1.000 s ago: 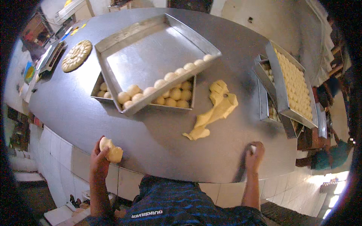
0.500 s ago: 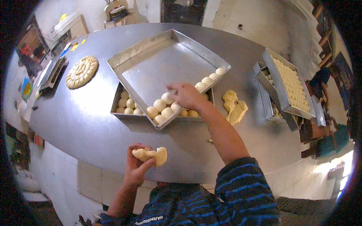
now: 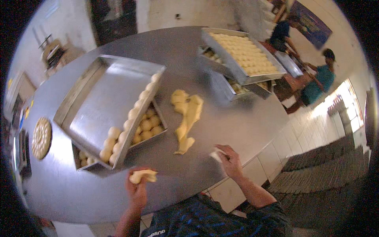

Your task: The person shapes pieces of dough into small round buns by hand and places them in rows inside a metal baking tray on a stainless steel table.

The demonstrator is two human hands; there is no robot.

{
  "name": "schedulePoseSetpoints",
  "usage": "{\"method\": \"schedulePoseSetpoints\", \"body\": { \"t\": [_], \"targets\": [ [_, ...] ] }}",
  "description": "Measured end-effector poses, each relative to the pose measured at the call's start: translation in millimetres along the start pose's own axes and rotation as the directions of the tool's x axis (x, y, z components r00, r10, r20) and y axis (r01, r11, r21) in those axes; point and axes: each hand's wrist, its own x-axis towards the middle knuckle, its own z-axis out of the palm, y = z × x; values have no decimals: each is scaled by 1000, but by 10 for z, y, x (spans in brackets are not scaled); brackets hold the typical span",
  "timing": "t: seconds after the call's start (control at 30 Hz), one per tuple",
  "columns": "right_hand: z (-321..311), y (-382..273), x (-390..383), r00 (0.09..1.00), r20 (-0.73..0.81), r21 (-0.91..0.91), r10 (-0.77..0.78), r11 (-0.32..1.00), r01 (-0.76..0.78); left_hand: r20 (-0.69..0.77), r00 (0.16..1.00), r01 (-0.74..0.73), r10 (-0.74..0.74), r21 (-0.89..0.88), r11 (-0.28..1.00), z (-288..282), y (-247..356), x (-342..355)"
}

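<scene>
My left hand (image 3: pixel 136 185) is closed on a lump of pale dough (image 3: pixel 143 175) above the near table edge. My right hand (image 3: pixel 230 160), to its right, is closed on a small whitish object (image 3: pixel 216 155), too blurred to identify. Between and beyond the hands lies a long, irregular sheet of yellow dough (image 3: pixel 189 110). At left, a tilted metal pan (image 3: pixel 90 98) with dough balls (image 3: pixel 114 142) along one side rests on a second pan (image 3: pixel 144 138) of balls. A flat round of patterned dough (image 3: pixel 42 138) lies farther left.
Stacked pans (image 3: pixel 244 49), the top one full of small dough pieces, stand at the back right of the steel table (image 3: pixel 244 118). Two people (image 3: pixel 286 33) (image 3: pixel 319 83) are at a wooden bench (image 3: pixel 290 85) beyond. Dark ribbed surfaces (image 3: pixel 312 173) lie low at right.
My right hand has left the upper pan, where it was half a second ago, and moved down and right. The view has swung right, bringing the two people into clearer sight.
</scene>
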Motion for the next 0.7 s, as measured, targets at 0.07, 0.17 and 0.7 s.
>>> {"method": "schedulePoseSetpoints", "body": {
  "t": [0.07,0.17,0.7],
  "targets": [
    [-362,348,59,978,64,-573,-197,796,198,-40,994,94,-106,-245,965,119,55,147],
    [-576,706,529,963,56,-829,-262,525,191,229,933,358,-279,-486,797,418,-20,349],
    [-412,969,1104,941,-10,-490,-338,822,290,-176,923,364,-342,115,924,882,-474,222]
  ]
}}
